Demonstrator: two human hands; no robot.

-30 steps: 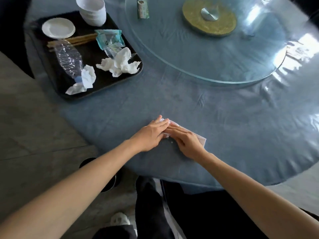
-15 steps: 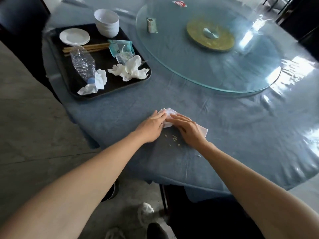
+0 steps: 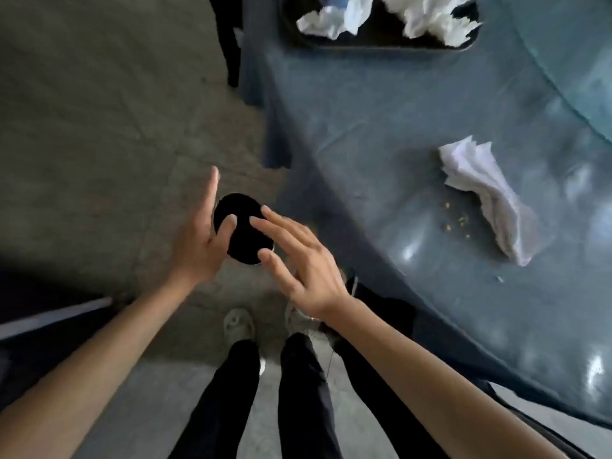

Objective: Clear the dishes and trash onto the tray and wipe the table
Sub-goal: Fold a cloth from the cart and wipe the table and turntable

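The crumpled white napkin (image 3: 486,197) lies on the blue-covered table (image 3: 381,134) at three o'clock, crumbs (image 3: 458,221) just beside it. It looks light, soft and limp, so pinch its bunched middle. The left hand (image 3: 195,240) and right hand (image 3: 298,263) hover empty, fingers spread, above a dark round bin (image 3: 241,223).

You will find no readable text, label, brand, number or sign anywhere in the head view.

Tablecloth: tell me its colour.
The tablecloth is dusty blue-grey, seen in the head view.
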